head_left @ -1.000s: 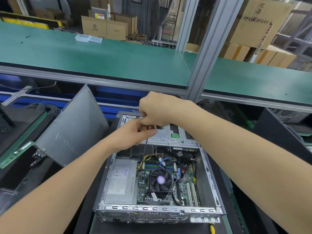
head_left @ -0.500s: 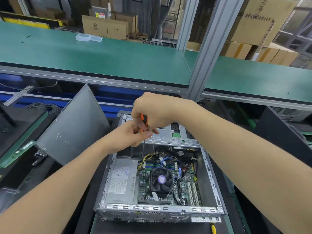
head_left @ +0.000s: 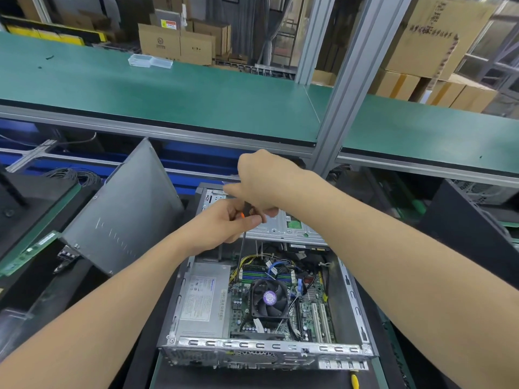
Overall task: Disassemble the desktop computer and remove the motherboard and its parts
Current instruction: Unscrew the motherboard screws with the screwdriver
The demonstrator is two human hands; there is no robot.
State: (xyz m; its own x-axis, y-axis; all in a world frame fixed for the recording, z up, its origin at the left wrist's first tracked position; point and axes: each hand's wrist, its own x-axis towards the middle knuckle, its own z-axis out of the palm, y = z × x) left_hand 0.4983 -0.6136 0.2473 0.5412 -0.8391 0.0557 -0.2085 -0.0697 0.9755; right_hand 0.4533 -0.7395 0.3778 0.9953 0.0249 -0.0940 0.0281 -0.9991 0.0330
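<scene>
An open desktop case (head_left: 349,290) lies flat in front of me. Inside it are the green motherboard (head_left: 309,310) with a black CPU fan (head_left: 269,299), and a grey power supply (head_left: 203,301) on the left. A silver drive cage (head_left: 283,226) spans the far end. My right hand (head_left: 266,181) grips the orange-and-black handle of a screwdriver (head_left: 248,213) from above. My left hand (head_left: 224,223) pinches the same handle lower down. The thin shaft runs down into the case near the yellow cables (head_left: 247,261).
The removed grey side panel (head_left: 123,211) leans at the left of the case. A green circuit board (head_left: 28,254) lies at far left. A black tower (head_left: 471,234) stands at right. A green-topped shelf (head_left: 168,91) and an aluminium post (head_left: 351,80) rise behind.
Both hands stay on the screwdriver above the drive cage; they shifted slightly left and the right hand turned over the handle. The shaft still points down into the case.
</scene>
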